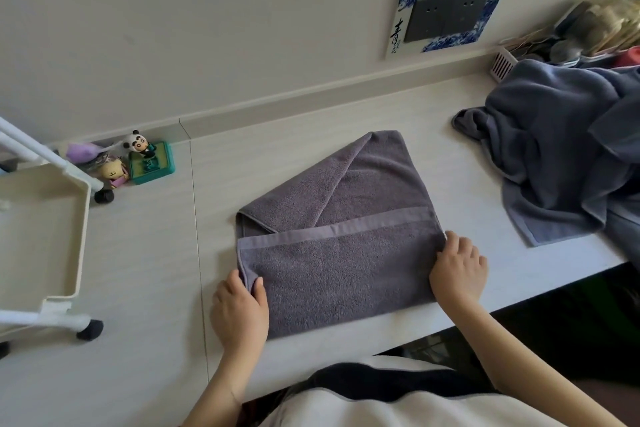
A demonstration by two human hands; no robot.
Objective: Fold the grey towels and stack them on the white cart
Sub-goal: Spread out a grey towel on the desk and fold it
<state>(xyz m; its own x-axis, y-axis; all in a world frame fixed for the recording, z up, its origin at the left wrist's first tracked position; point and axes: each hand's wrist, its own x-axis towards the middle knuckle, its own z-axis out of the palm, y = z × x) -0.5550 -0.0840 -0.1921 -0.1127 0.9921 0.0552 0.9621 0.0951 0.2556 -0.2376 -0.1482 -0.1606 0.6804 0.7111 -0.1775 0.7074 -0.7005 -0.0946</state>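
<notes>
A grey towel (339, 253) lies partly folded on the white table (156, 253), its near flap laid over the rest and one far corner turned in at a slant. My left hand (240, 308) pinches the towel's left edge between thumb and fingers. My right hand (459, 270) grips the right edge of the same flap. A loose heap of blue-grey towels (561, 149) lies at the right end of the table. The white cart (41, 229) stands at the left, its tray showing no towels.
Small toy figures and a green box (150, 159) sit by the wall near the cart. A pink basket (504, 62) of odds and ends stands behind the towel heap. A framed grey socket plate (446, 10) hangs on the wall. The table edge runs along the lower right.
</notes>
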